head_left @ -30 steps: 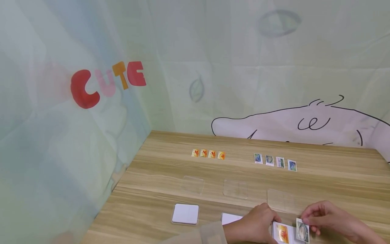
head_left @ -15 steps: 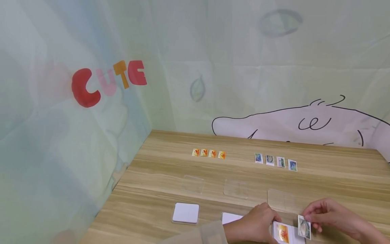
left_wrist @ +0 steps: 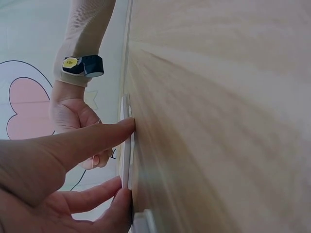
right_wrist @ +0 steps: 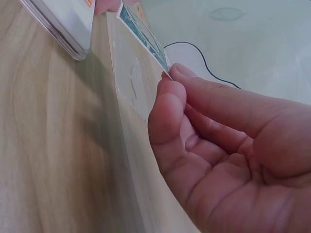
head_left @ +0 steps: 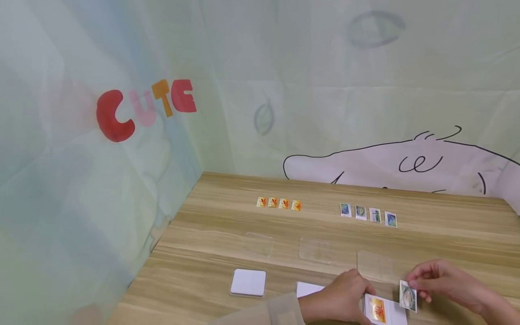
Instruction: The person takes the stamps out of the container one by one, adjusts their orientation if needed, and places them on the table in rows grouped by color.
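Observation:
My left hand (head_left: 339, 295) holds a white rounded-corner card in a clear case (head_left: 396, 311) on the table, thumb and fingers at opposite edges in the left wrist view. On the card's left half lies an orange-and-yellow stamp (head_left: 377, 310). Between thumb and forefinger, my right hand (head_left: 447, 284) pinches a grey-green postage stamp (head_left: 408, 296) by its edge. That stamp is raised and tilted beside the card's right edge; its toothed border (right_wrist: 141, 41) shows in the right wrist view.
Two similar white cards lie to the left, one whole (head_left: 248, 283) and one partly behind the left hand (head_left: 308, 289). Three clear plastic covers, including a middle one (head_left: 314, 251), form a row behind. Farther back are several orange stamps (head_left: 273, 201) and several blue-green stamps (head_left: 360, 212).
My right hand has drawn the grey-green stamp slightly up and to the right, from over the card's right half to its edge. The left hand keeps its place on the card.

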Motion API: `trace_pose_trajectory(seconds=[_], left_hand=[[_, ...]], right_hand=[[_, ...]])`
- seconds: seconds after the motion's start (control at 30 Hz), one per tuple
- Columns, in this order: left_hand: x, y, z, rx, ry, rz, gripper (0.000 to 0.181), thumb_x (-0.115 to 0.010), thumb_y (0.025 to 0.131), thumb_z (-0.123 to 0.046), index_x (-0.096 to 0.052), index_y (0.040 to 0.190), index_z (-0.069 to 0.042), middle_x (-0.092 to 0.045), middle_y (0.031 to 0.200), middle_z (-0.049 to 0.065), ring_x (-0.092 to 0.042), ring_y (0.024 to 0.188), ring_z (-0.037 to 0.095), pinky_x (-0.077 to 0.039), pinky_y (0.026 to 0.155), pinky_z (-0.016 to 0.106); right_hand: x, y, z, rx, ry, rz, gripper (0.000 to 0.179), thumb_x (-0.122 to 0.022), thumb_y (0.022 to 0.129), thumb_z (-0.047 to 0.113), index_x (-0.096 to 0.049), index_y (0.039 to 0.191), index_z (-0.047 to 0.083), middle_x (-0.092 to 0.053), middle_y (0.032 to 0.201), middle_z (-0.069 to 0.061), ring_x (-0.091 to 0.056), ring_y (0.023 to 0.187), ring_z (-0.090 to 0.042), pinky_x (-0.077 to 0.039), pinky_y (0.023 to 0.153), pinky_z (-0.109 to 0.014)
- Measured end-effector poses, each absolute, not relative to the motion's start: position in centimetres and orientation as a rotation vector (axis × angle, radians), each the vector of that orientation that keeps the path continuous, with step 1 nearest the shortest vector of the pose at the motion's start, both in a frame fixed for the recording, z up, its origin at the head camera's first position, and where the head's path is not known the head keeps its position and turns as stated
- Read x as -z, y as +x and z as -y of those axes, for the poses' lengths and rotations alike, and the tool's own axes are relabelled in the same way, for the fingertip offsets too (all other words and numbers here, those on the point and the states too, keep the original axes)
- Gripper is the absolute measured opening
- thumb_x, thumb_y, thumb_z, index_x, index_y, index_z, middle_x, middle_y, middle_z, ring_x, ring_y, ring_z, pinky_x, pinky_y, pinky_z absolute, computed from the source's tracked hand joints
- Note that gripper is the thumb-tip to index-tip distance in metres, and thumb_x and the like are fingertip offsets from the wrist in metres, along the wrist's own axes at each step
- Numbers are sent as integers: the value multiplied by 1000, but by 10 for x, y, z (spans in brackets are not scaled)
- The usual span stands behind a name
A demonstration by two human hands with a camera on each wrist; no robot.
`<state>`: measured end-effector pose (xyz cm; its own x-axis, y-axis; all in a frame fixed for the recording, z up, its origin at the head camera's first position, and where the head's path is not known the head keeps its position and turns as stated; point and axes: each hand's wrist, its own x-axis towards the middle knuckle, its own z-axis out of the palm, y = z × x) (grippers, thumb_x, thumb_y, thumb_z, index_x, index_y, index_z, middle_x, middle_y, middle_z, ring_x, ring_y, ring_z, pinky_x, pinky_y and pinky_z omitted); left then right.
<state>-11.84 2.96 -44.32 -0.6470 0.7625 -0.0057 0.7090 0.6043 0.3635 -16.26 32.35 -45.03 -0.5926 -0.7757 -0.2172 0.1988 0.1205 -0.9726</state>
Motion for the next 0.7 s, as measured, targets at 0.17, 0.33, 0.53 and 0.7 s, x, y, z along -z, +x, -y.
trace_pose_trajectory(seconds=[0.17,0.33,0.53,0.7], left_hand=[[443,-118,-29,-503,1242,-2668,50,-91,69,-40,-75,110,-17,-65,90,-17,-42,83,-6,-31,74,6],[444,-117,-29,-516,1254,-2674,49,-93,68,-38,-76,108,-17,-65,88,-17,-41,81,-5,-31,73,6],[444,-117,-29,-522,1243,-2684,49,-93,67,-38,-76,107,-17,-64,87,-17,-41,81,-6,-30,72,6],[444,-116,-29,-527,1240,-2691,48,-93,66,-37,-77,106,-17,-64,85,-18,-41,81,-6,-30,72,6]], right_hand=[[451,-165,-326,1616,-599,-1560,23,-47,102,-2,-66,113,-8,-69,94,-1,-63,81,-7,-53,70,-21],[452,-169,-328,1644,-627,-1516,26,-44,102,-5,-66,116,-6,-70,97,0,-63,83,-6,-52,71,-19],[454,-172,-333,1646,-613,-1559,26,-45,102,-5,-67,115,-3,-69,96,1,-62,82,-6,-52,70,-19],[452,-177,-334,1653,-631,-1527,28,-43,102,-7,-67,116,-4,-69,96,1,-62,83,-6,-52,71,-20]])
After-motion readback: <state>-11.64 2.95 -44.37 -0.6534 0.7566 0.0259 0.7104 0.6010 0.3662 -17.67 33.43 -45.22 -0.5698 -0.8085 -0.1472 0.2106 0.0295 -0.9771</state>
